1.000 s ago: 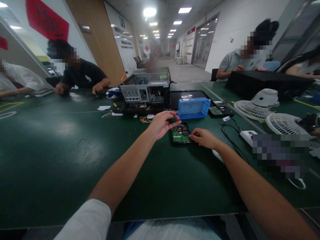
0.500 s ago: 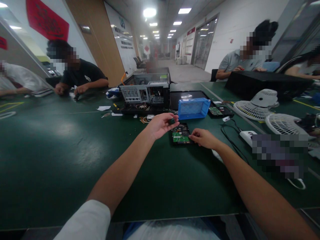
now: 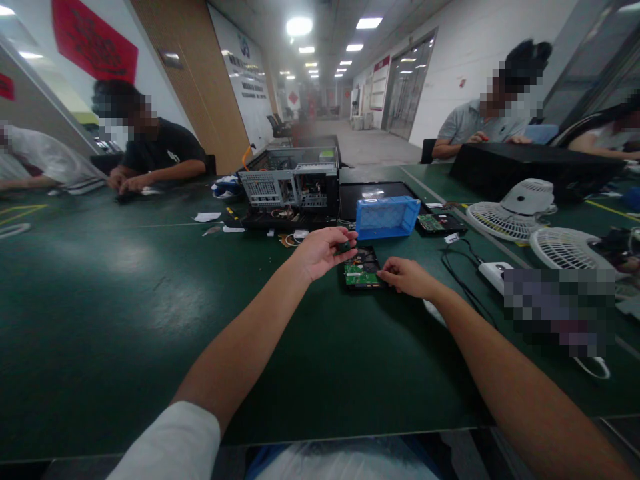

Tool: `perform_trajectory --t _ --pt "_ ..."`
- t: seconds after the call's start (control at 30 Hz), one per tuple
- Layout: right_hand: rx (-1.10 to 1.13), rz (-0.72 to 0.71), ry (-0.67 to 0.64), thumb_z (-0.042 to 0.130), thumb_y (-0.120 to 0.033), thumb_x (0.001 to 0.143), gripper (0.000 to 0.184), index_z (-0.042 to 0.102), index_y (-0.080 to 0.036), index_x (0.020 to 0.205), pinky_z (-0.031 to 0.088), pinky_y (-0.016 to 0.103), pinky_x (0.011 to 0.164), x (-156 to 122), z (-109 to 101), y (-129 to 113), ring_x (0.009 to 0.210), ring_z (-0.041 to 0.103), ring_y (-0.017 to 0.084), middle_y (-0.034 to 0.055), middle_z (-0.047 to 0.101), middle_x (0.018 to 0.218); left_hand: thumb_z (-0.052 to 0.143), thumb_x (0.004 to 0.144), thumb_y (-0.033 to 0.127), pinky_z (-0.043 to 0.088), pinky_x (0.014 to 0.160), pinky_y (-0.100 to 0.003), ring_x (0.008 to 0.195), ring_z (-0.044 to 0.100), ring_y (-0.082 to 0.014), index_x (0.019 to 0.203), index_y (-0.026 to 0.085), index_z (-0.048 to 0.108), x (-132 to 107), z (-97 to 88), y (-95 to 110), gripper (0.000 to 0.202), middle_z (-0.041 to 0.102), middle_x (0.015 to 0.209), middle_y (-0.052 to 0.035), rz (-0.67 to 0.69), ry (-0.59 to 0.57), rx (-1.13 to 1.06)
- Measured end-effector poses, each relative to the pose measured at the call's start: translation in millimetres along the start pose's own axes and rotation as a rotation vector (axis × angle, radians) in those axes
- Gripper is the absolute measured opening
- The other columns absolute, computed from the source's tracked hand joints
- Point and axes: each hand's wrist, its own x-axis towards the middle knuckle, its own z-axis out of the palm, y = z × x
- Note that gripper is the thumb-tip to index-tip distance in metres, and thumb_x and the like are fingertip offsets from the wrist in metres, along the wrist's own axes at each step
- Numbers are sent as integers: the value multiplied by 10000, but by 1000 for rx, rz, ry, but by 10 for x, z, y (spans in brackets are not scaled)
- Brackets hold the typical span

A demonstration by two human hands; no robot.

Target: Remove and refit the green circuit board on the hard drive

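A hard drive [image 3: 361, 268] lies on the green table with its green circuit board facing up. My right hand [image 3: 410, 277] rests on the table at the drive's right edge, fingers curled and pinching its corner. My left hand [image 3: 320, 252] hovers just above and left of the drive, thumb and fingers closed on a small dark part [image 3: 343, 247]. Behind the drive stands a blue plastic bin [image 3: 387, 217].
An open computer case [image 3: 293, 183] and a black tray [image 3: 370, 193] sit behind the bin. Another drive [image 3: 437, 222], a black cable [image 3: 463, 267] and two white fans [image 3: 515, 210] lie to the right. Other people sit at the far left and right.
My left hand's fingers have curled from spread to a pinch on a small dark part. The right hand has stayed on the drive. The person at far left drew their hands in.
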Motion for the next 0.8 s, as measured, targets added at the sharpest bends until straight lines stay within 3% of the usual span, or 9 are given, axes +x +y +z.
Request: perform_trajectory --t 0.43,0.8 --pt "-5 3 4 595 -501 928 294 616 -209 895 412 226 494 -14 -6 -32 511 602 119 6 690 694 663 716 -28 602 761 -326 812 677 -160 874 142 641 4 -1 13 234 696 886 -57 15 52 -16" --pt "-1 5 -5 596 -497 930 292 620 -208 905 417 237 491 -19 -17 -42 516 601 126 15 697 708 677 795 64 596 794 -345 918 708 -195 947 142 644 69 -40 -38 173 745 1007 -117 164 82 77"
